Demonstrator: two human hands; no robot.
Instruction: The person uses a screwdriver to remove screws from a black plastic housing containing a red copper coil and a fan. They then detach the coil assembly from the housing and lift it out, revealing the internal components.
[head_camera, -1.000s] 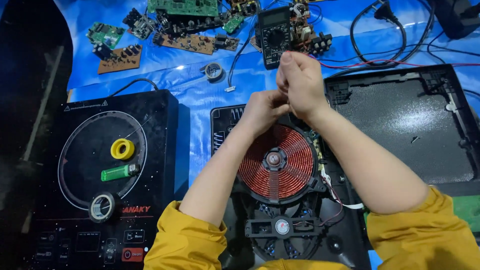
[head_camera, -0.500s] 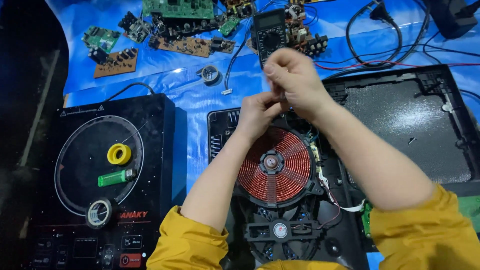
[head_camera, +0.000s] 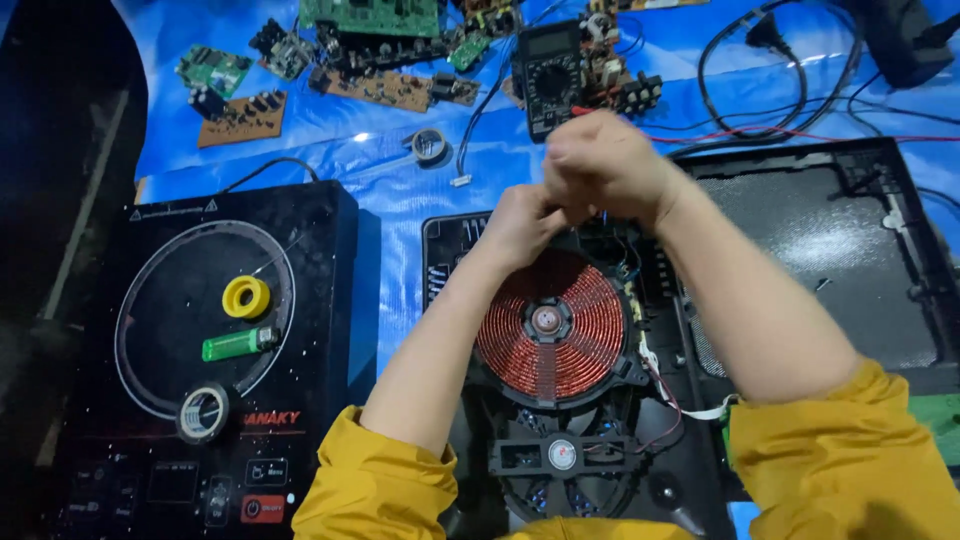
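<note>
Left hand: (head_camera: 520, 225) curled, fingers pinched in toward the right hand at the far rim of the opened cooker; whatever it grips is hidden, so can't tell what it holds.
Right hand: (head_camera: 605, 165) clenched into a loose fist just above and touching the left, knuckles up; contents also hidden (prob. a thin wire, but not visible).
Change vs 1 s ago: both hands sit a bit further left and lower in view, and the fist looks tighter; head cam has drifted too, so part of that shift is view, not hands. Hands stay joined over the same spot, so I judge the fiddly work at the back of the unit is still under way, not finished.
Opened cooker: (head_camera: 450, 250) lid off, directly below the hands; copper coil (head_camera: 550, 322) exposed near the wrists, fan (head_camera: 562, 455) nearer the body.
Removed top panel: (head_camera: 820, 250) lies face down just right of the opened unit, under the right forearm.
Intact cooker: (head_camera: 300, 330) on the left, w/ yellow tape roll (head_camera: 246, 297), green lighter (head_camera: 238, 344) and a grey tape roll (head_camera: 203, 411) on its glass.
Far edge: multimeter (head_camera: 553, 75) just beyond the knuckles; circuit boards (head_camera: 370, 60) and black cable (head_camera: 770, 80) spread behind.
Open room: blue tarp (head_camera: 400, 200) between the two cookers is bare; tight to the front and right.
</note>
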